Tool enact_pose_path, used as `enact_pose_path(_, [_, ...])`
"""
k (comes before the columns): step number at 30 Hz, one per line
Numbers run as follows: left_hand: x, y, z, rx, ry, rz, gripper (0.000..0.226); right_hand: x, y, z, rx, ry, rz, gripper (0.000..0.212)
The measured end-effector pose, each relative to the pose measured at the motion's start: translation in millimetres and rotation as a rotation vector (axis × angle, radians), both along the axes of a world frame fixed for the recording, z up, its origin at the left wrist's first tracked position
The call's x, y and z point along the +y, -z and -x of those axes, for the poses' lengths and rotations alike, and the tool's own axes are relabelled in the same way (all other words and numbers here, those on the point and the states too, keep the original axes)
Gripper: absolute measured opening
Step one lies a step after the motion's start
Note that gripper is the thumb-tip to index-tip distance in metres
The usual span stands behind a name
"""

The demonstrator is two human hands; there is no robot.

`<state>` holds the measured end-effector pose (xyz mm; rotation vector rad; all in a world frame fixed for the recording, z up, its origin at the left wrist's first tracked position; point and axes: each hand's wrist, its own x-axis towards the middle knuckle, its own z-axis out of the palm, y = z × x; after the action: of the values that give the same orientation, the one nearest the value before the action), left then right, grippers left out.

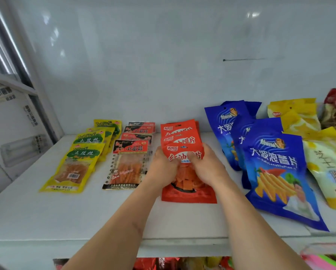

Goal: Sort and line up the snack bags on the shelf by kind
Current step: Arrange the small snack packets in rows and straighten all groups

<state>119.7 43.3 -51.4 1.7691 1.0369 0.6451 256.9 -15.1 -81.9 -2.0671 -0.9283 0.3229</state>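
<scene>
While both forearms reach over the white shelf, the left hand and right hand pinch the front red snack bag, thumbs curled over its upper half.

A white shelf is seen, with snack bags laid flat on it in rows running front to back. At the left, yellow bags are overlapped in a column. Just beside them, black-and-red bags are stacked likewise. In the middle, red bags are lined up. To the right, blue bags are overlapped, then pale yellow bags at the edge.
</scene>
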Motion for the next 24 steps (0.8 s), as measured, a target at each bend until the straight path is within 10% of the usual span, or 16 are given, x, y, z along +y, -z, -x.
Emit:
enact_pose_path(17, [19,11,-14,-0.039,0.014,-0.1,0.041,14,6,-10,-0.117,0.052,0.058,0.061])
enact_pose_path(24, [-23,13,17,0.422,0.28,-0.733,0.074,30,-16,-26,-0.191,0.072,0.102,0.058])
